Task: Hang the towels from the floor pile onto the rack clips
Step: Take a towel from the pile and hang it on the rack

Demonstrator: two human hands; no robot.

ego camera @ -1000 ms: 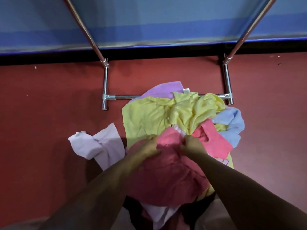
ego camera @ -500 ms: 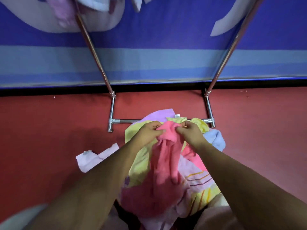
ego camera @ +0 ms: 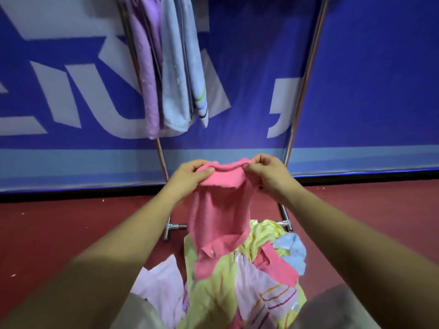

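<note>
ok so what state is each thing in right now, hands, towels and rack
floor pile, crumpled heap, several towels in it
pink towel, held up, draping down, lower end on the floor pile
left hand, pinches the pink towel's top edge
right hand, pinches the same edge
rack, upright, clips out of frame
purple towel, hanging on the rack
light blue towel, hanging beside the purple towel

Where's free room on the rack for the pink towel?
Free: the span between the white striped towel and the rack's right pole, though the clips are out of view. Red floor beside the pile is bare too. Crowded: by the left pole, where the purple towel and light blue towel hang packed together.
</note>
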